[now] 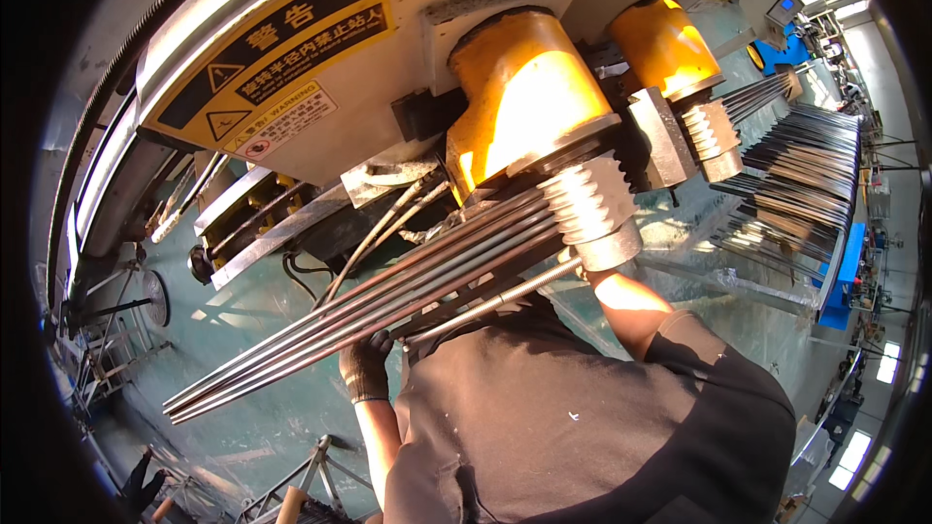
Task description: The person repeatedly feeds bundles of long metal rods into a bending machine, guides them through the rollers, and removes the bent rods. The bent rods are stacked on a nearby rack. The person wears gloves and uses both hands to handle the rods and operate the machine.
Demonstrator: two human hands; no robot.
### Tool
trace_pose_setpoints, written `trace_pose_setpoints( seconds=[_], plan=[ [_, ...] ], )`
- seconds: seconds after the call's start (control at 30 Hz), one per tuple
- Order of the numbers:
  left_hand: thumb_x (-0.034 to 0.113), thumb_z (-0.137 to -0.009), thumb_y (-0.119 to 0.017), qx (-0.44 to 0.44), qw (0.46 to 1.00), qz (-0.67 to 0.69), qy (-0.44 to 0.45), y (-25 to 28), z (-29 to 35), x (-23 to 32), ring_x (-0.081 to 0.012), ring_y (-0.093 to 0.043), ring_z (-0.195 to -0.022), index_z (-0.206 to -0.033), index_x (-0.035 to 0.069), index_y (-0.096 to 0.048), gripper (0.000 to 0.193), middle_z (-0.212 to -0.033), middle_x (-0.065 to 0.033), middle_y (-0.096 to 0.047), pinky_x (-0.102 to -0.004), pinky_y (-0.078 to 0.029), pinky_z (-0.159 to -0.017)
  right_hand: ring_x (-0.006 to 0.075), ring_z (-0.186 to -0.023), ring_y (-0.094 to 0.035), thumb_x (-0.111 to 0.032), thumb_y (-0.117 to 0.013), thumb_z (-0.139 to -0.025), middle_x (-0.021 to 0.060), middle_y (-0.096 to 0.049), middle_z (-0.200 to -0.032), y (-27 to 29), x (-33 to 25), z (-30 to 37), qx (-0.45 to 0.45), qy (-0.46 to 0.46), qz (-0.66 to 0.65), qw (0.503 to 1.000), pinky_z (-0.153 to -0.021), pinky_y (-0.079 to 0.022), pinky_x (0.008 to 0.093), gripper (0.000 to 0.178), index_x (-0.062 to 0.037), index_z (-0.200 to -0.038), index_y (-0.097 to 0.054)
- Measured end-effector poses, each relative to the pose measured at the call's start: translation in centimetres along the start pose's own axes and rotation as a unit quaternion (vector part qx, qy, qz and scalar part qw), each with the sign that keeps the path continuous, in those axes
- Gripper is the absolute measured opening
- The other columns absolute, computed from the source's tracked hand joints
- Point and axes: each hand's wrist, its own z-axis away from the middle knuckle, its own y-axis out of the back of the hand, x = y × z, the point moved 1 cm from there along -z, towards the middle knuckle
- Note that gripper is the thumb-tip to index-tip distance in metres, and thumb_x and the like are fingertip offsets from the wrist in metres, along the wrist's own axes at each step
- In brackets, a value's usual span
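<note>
A bundle of several long metal rods (388, 286) runs slantwise from the lower left up to a grooved metal roller (585, 209) under an orange cylinder (539, 87). My left hand (367, 366), in a dark glove, is closed at the bundle's lower edge; its fingertips are partly hidden. Below the bundle, a separate metal rod (505, 299) with a ribbed-looking far part crosses in front of my dark shirt. Its near end lies close to my left hand. At its far end my right hand (582, 273) is closed around it, mostly hidden behind the roller.
A pale machine housing (408, 49) with a yellow warning label (282, 58) hangs over the work. Beyond stand a second orange cylinder (665, 44) and its grooved roller (714, 139). Many rods (796, 189) rest on a blue-ended rack (843, 277) at right. Cables (374, 238) hang at left.
</note>
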Motion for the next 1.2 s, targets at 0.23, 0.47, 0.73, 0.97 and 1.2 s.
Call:
trace_pose_setpoints(
  seconds=[0.23,0.47,0.73,0.97,1.2],
  plan=[
    [0.029,-0.110,-0.053,0.062,0.979,0.192,-0.018,-1.3,-2.4,3.1,-0.0210,-0.049,-0.073,-0.105,0.015,-0.053,0.015,-0.083,-0.0051,-0.051,-0.0351,-0.040,-0.063,0.0417,-0.127,-0.067,-0.045,-0.069,-0.092,0.0268,-0.070,-0.137,-2.8,2.0,5.5,-0.032,0.093,0.087,0.991,-0.108,-0.054,0.0459,0.060,-0.0004,-0.133,-0.072],
    [0.034,-0.110,-0.049,-0.035,0.978,0.206,0.011,2.3,-3.8,0.6,-0.0395,-0.056,-0.090,-0.133,0.006,-0.054,0.036,-0.131,-0.0264,-0.061,-0.0496,-0.050,-0.083,0.0401,-0.118,-0.071,-0.051,-0.068,-0.095,0.0235,-0.076,-0.124,-3.3,2.2,22.5,-0.042,-0.139,-0.098,0.985,-0.101,-0.055,0.0451,0.053,-0.0038,-0.117,-0.079],
    [0.039,-0.108,-0.055,0.055,0.976,0.209,0.018,-2.6,2.2,4.8,-0.0348,-0.060,-0.097,-0.136,0.006,-0.054,0.043,-0.127,-0.0213,-0.062,-0.0491,-0.052,-0.087,0.0359,-0.113,-0.075,-0.032,-0.061,-0.101,0.0183,-0.079,-0.120,-0.6,9.7,27.1,0.019,-0.184,0.016,0.983,-0.102,-0.057,0.0435,0.036,-0.0034,-0.114,-0.080],
    [0.031,-0.112,-0.054,0.044,0.953,0.253,-0.162,0.0,6.3,11.0,-0.0318,-0.062,-0.116,-0.136,0.006,-0.054,0.035,-0.129,-0.0127,-0.062,-0.0469,-0.051,-0.102,0.0344,-0.122,-0.072,-0.014,-0.061,-0.099,0.0169,-0.076,-0.130,22.0,9.4,21.1,0.477,-0.089,-0.118,0.866,-0.106,-0.056,0.0412,0.036,-0.0048,-0.131,-0.074],
    [0.021,-0.112,-0.048,0.113,0.895,0.226,-0.368,-3.0,9.9,18.2,-0.0367,-0.068,-0.119,-0.136,-0.011,-0.063,0.043,-0.132,-0.0239,-0.070,-0.0466,-0.056,-0.109,0.0301,-0.123,-0.072,-0.020,-0.074,-0.093,0.0170,-0.076,-0.132,42.1,1.8,20.7,0.536,0.044,-0.224,0.813,-0.109,-0.054,0.0389,0.044,-0.0049,-0.134,-0.073]
  ],
)
